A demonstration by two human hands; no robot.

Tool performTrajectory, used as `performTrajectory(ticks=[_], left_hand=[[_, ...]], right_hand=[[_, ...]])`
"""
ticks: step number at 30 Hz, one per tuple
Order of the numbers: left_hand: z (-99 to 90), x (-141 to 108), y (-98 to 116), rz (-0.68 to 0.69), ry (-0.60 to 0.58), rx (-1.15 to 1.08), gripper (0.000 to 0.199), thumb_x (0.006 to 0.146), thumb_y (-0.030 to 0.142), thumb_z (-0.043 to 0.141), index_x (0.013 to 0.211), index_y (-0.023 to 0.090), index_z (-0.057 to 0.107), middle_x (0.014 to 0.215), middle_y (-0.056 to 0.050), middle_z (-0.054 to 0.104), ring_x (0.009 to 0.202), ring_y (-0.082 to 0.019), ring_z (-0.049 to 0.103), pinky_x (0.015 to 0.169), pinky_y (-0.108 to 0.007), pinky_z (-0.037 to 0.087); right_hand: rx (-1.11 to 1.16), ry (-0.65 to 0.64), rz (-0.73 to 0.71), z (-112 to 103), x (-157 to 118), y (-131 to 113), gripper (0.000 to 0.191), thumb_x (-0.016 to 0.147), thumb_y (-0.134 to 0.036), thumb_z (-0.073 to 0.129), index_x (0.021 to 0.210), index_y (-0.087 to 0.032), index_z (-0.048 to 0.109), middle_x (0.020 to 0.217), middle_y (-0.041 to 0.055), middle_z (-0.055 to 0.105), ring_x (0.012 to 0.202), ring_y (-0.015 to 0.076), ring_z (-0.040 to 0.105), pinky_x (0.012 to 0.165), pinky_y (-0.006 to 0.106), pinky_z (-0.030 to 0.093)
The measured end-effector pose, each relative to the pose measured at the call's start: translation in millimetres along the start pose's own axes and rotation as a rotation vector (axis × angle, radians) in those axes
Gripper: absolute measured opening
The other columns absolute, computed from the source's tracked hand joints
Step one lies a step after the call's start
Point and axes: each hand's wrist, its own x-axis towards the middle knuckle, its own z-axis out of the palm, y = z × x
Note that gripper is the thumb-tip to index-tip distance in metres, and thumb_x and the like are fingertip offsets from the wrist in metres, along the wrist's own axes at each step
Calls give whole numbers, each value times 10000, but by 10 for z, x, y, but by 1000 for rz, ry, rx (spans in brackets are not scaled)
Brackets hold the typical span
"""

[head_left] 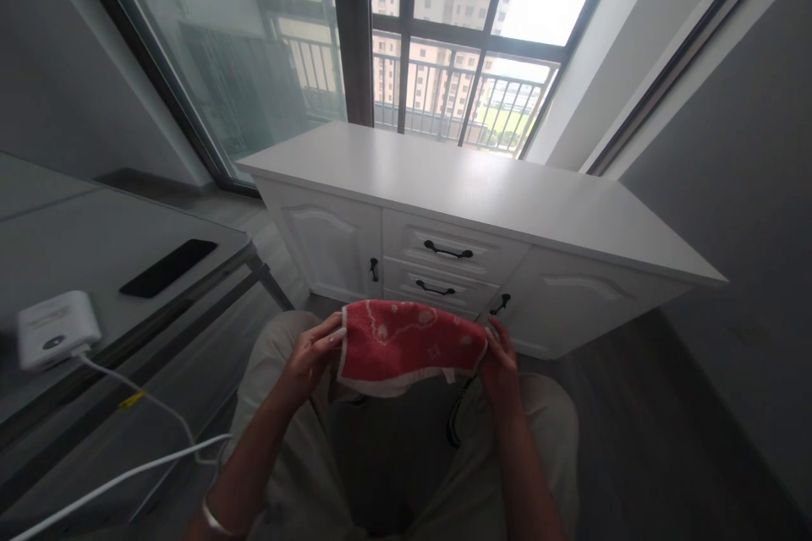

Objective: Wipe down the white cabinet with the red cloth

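Note:
A red towel (pixel 409 344) with a white edge and pale pattern is stretched between both hands above my knees. My left hand (pixel 312 355) pinches its left end, and my right hand (pixel 498 363) pinches its right end. The cloth sags a little in the middle, folded over itself. I sit with my light trousers (pixel 298 448) visible below, and a bracelet on my left wrist.
A white cabinet (pixel 482 211) with black handles stands just ahead under a large window. On the left is a glass desk (pixel 95 245) with a black phone (pixel 168 267), a white device (pixel 57 328) and its white cables. Grey walls stand on both sides.

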Motion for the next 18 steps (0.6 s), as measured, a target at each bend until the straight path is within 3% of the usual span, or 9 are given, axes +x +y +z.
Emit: performTrajectory(ticks=[4,8,10,14,18], left_hand=[[34,-34,109,-20,107,-39,650,818,621,1066,1280,171,982,1087,-139,956,960,-340,909,745,-316,701],[137,-103,284,-56,187,21,646,650,452,1177,1207,182,992,954,-91,944,783,-273,866,671,-279,663],[203,-154,328,-69,208,38,652,632,420,1189,1209,189,992,943,-84,946,755,-253,853,683,-281,675],[255,-243,337,-51,234,34,601,722,520,1127,1219,208,994,1091,-112,972,999,-334,920,806,-333,732],[132,-295,401,36,254,48,490,815,707,944,1006,258,995,1138,-123,971,1265,-458,891,1024,-520,787]], right_hand=[[74,-20,-17,-10,-8,-24,613,727,-504,1199,1251,-343,925,966,-14,890,891,192,814,896,344,660],[84,-56,80,67,-21,71,611,739,-503,1190,1267,-343,928,974,6,904,908,224,827,902,377,678],[94,-95,118,136,-39,133,582,756,-520,1173,1252,-341,927,994,11,908,929,241,830,896,394,685],[83,-154,186,265,-86,220,589,748,-595,1159,1220,-337,920,1072,35,920,1021,269,842,856,390,681],[42,-181,235,344,-122,253,647,697,-634,1157,1214,-330,912,1116,57,923,1051,294,846,873,411,675]])
